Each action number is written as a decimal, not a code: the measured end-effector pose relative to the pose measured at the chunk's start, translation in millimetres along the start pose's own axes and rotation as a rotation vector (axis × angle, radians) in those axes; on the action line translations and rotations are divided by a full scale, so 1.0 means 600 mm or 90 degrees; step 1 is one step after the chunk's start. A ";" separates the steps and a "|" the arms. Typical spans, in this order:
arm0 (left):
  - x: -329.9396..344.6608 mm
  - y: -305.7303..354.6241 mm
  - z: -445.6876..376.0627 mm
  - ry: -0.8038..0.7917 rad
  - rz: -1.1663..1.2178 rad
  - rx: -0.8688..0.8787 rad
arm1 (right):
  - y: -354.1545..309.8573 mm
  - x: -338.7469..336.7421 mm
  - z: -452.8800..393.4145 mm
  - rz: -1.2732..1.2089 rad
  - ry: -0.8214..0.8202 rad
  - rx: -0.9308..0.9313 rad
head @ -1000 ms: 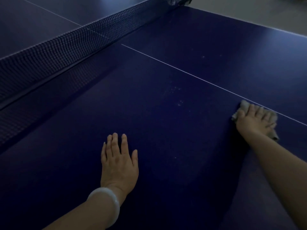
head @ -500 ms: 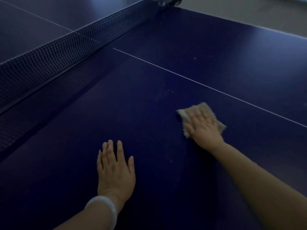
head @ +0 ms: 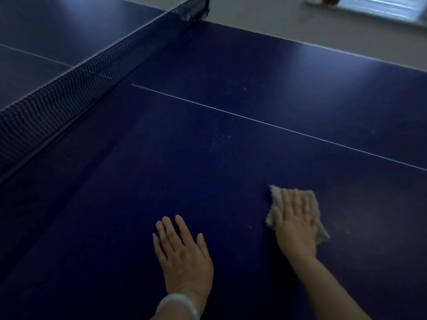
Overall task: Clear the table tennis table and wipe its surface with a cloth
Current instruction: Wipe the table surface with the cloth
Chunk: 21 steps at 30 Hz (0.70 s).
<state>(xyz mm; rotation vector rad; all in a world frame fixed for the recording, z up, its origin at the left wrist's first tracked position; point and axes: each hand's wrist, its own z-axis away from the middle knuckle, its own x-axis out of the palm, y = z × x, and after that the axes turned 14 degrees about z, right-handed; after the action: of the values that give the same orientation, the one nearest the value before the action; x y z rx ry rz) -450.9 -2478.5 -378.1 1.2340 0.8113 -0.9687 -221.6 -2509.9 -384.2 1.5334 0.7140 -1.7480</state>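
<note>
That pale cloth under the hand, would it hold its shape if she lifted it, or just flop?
The cloth would probably flop: its edges look ragged and crumpled around the right hand, which presses it flat with straight fingers. It seems thin and light, so it likely weighs little. On the smooth table it should slide easily when pushed.

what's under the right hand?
A beige cloth, pressed flat on the blue table by the right hand. Its edges show around the hand; the middle is covered.
</note>
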 end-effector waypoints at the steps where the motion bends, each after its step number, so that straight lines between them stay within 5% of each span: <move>1: 0.001 -0.001 0.000 -0.004 0.009 -0.001 | 0.013 0.001 0.021 -0.001 0.000 0.059; 5: -0.009 0.000 0.004 -0.010 0.042 0.018 | -0.019 0.009 0.120 0.004 -0.009 0.136; 14: -0.026 -0.015 0.002 -0.057 0.130 0.032 | -0.126 0.018 0.125 0.067 0.034 0.077; 18: -0.064 -0.061 -0.038 -0.100 0.234 0.162 | -0.129 0.020 0.126 0.058 0.048 0.077; 21: -0.085 -0.086 -0.118 -0.055 0.175 0.219 | -0.131 0.016 0.125 0.062 0.039 0.085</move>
<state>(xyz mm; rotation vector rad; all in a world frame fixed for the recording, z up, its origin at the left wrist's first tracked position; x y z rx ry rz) -517.8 -2403.6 -363.4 1.5412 0.4011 -0.9510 -330.2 -2522.0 -385.4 1.6879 0.5529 -1.7122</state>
